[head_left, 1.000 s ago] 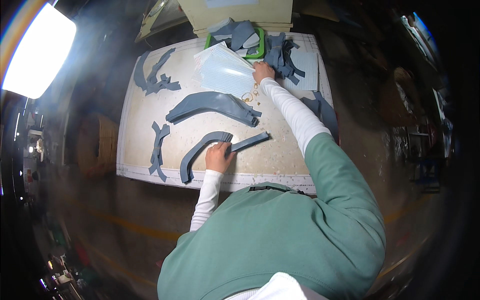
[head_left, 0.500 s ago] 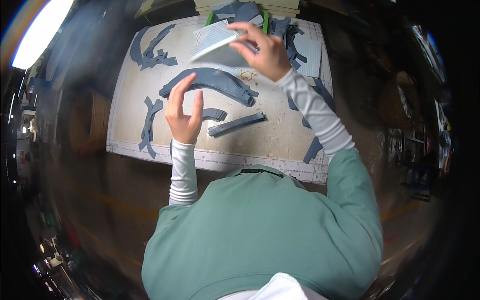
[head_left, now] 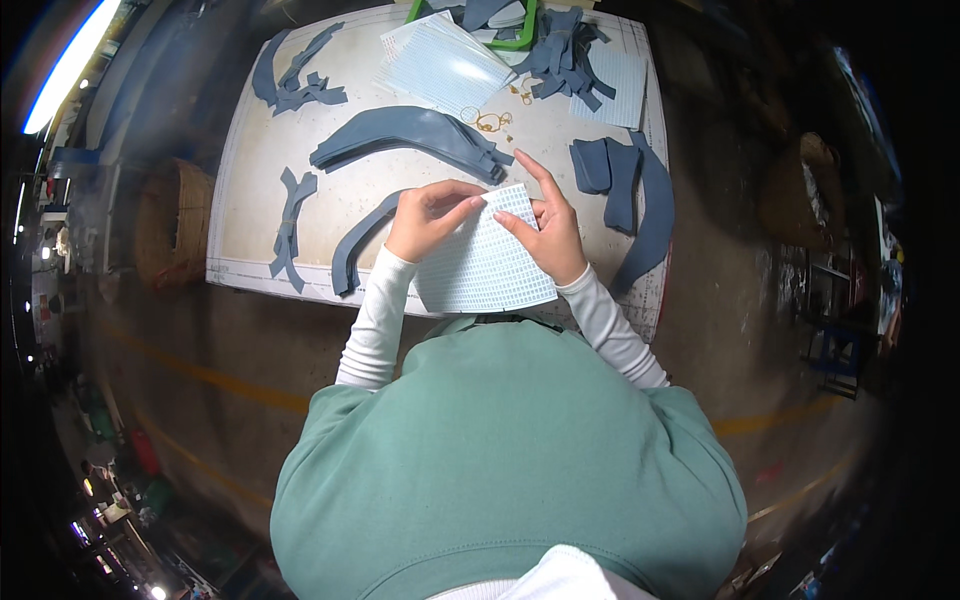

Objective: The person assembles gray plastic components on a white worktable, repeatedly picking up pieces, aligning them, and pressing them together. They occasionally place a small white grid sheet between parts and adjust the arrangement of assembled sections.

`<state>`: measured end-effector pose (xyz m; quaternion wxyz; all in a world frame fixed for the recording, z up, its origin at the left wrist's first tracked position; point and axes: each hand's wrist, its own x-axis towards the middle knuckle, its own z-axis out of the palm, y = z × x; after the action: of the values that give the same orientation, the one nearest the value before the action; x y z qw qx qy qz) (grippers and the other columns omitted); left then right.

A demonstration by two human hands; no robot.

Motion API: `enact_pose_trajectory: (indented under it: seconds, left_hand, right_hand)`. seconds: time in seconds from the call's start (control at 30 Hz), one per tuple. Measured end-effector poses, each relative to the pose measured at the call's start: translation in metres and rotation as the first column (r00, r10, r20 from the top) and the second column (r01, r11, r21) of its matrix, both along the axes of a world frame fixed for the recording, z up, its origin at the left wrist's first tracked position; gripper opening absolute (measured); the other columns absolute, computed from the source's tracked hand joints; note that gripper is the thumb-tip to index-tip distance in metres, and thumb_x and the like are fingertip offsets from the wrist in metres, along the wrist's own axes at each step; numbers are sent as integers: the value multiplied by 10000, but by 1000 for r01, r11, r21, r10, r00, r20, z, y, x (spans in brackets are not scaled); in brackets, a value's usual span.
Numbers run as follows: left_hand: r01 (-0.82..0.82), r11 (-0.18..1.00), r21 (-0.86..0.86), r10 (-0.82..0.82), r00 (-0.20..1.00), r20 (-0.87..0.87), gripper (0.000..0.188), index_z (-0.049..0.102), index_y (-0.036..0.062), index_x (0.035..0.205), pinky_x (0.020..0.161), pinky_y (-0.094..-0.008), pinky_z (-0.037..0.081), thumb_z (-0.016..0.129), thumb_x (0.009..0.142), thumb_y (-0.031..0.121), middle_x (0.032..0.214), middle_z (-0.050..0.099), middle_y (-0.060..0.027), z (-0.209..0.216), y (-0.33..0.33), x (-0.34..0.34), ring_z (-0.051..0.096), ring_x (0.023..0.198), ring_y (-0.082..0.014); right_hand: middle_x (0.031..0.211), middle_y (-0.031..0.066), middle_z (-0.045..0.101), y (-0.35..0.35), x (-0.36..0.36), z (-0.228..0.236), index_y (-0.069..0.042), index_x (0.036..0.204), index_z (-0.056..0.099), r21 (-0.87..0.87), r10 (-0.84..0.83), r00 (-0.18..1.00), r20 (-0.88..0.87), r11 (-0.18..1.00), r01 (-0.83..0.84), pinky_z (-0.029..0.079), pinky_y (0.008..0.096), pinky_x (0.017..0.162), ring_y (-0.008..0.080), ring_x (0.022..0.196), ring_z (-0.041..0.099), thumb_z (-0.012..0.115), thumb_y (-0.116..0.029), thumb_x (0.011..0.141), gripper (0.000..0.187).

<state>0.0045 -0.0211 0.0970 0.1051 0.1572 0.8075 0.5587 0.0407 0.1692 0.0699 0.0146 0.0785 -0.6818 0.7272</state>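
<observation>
Close in front of my body is a white sheet of labels (head_left: 488, 262) covered with rows of small blue print. My right hand (head_left: 556, 238) grips its upper right edge, thumb on the face and index finger stretched up. At the sheet's top edge my left hand (head_left: 428, 222) is closed, thumb and fingertips pinched together; whether they hold a label is too small to tell. Just beyond my hands lies a stack of curved blue-grey pieces (head_left: 405, 138). A narrower curved stack (head_left: 358, 248) is beside my left wrist, partly covered by my hand.
The pale table (head_left: 240, 200) also bears tied blue-grey strips (head_left: 288, 228), more pieces at far left (head_left: 305, 92), a heap at back right (head_left: 565, 60) and wide pieces at right (head_left: 620, 180). Other label sheets (head_left: 450, 65), yellow rubber bands (head_left: 487, 121) and a green basket (head_left: 525, 38) are farther back.
My right hand has brought the label sheet from the back of the table to near my body. My left hand has moved right, from open to pinched at the sheet's top edge.
</observation>
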Motion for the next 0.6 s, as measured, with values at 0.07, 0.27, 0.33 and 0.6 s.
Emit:
enact_pose_trajectory:
  seconds: [0.07, 0.27, 0.33, 0.6]
  left_hand:
    - [-5, 999, 38, 2, 998, 65, 202, 700, -1, 980, 782, -256, 511, 690, 835, 139, 895, 710, -89, -6, 0, 3, 662, 828, -136]
    - [-22, 1000, -5, 22, 993, 120, 192, 714, -8, 933, 738, -247, 508, 713, 818, 147, 835, 709, -78, -10, -6, 3, 643, 771, -114]
    - [-21, 1000, 5, 20, 991, 129, 191, 717, -5, 926, 732, -248, 508, 715, 816, 151, 816, 708, -73, -8, -8, 3, 638, 756, -109]
    - [115, 991, -68, -107, 989, 106, 151, 709, -12, 910, 697, -217, 486, 693, 836, 119, 802, 683, -38, 8, -11, 2, 589, 736, -71]
  right_hand:
    - [788, 160, 692, -2, 3, -6, -85, 1427, 328, 11, -17, 1000, -6, 1000, 17, 470, 227, 556, 130, 674, 676, 685, -7, 791, 733]
    - [789, 118, 690, 0, 4, -7, -51, 1304, 477, 96, -19, 1000, 8, 995, 18, 461, 199, 555, 83, 653, 643, 697, -16, 791, 559]
    - [820, 93, 683, 3, 2, -6, -15, 1220, 540, 70, 31, 998, 51, 997, -34, 472, 191, 601, 71, 701, 632, 678, -16, 818, 425]
    - [895, 58, 672, 18, -4, 9, 10, 920, 658, 229, 34, 999, 6, 973, -35, 520, 221, 694, 95, 775, 639, 677, -42, 832, 104]
